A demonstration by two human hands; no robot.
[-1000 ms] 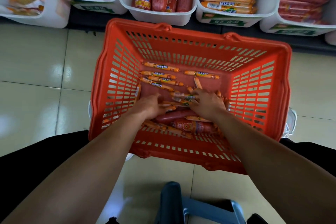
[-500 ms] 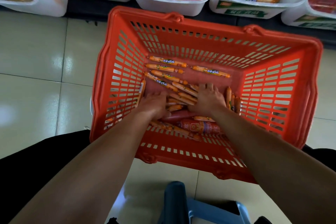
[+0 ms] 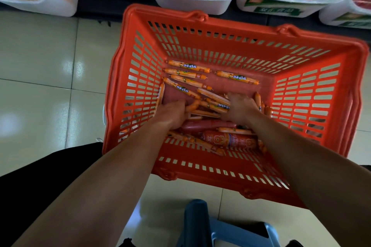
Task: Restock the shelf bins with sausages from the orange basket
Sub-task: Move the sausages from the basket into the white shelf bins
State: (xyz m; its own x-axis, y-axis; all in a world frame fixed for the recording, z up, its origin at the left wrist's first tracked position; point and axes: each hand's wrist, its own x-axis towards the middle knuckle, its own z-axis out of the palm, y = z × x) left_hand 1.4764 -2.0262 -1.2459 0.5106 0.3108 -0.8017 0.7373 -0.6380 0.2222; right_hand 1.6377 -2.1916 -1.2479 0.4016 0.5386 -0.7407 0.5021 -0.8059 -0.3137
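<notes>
The orange basket (image 3: 138, 78) stands on the floor in front of the shelf. Several thin orange sausages (image 3: 188, 66) lie loose on its bottom, and two thick red sausages (image 3: 228, 139) lie near its front wall. Both hands are down inside the basket. My left hand (image 3: 172, 114) curls around a cluster of thin sausages (image 3: 193, 106). My right hand (image 3: 241, 106) presses on the same cluster from the right, fingers bent over it. Above the basket, white shelf bins (image 3: 192, 4) hold red and orange sausages.
Glossy beige floor tiles (image 3: 50, 86) spread to the left of the basket. A blue-grey stool (image 3: 202, 220) stands at the bottom edge, between my forearms. More white bins (image 3: 281, 6) line the shelf at the top.
The view has shifted, so the basket sits further right and lower. My hands have drawn the thin sausages together into a tighter cluster between them.
</notes>
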